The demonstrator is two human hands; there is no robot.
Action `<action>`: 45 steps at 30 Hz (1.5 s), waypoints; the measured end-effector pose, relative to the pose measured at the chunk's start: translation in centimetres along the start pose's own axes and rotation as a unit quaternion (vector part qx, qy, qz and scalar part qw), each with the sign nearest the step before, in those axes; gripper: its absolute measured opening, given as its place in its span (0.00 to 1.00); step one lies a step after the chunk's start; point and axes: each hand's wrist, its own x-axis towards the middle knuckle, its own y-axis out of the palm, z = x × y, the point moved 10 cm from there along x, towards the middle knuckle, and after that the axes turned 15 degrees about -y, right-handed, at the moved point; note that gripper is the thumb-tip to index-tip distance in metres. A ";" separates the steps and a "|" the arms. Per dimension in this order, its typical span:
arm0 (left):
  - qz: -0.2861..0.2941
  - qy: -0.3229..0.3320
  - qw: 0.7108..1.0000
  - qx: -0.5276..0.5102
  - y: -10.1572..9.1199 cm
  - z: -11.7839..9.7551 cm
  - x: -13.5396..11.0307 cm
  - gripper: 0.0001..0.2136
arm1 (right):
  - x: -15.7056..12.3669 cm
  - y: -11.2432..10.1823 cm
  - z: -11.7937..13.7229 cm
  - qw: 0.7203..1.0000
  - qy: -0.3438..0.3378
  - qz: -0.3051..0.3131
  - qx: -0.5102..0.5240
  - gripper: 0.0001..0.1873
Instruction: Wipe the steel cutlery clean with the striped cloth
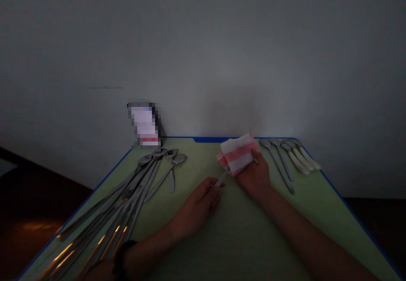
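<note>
My left hand (203,198) is closed on the thin metal handle of a piece of cutlery (222,177), likely a spoon. The cutlery's far end is hidden inside a folded pink-and-white striped cloth (237,154). My right hand (256,174) is wrapped around that cloth, just right of my left hand and above the table. To the right, metal spoons (279,165) lie side by side with several white-handled spoons (300,158). On the left, two short spoons (173,167) cross near a pile of long-handled metal cutlery (120,207).
The light green table (247,238) has a blue edge and stands against a grey wall (203,53). A phone (145,124) with a lit, blurred screen leans on the wall at the back left. My left forearm passes near the long cutlery handles.
</note>
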 end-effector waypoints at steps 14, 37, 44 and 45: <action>-0.008 -0.023 0.998 0.049 -0.3 0.3 0.2 0.12 | 1.5 -1.0 -2.1 0.998 0.046 0.027 -0.044 0.13; -0.001 -0.024 0.998 0.061 -0.4 0.5 0.0 0.12 | 0.8 -1.1 -2.5 0.979 0.072 0.075 -0.174 0.18; 0.005 -0.013 0.996 0.091 -0.1 0.3 -0.1 0.15 | 0.7 -1.8 -2.5 0.983 0.104 0.012 -0.150 0.18; 0.009 -0.013 0.995 0.096 0.0 0.3 -0.2 0.15 | 0.6 -1.7 -2.4 0.981 0.101 0.024 -0.164 0.18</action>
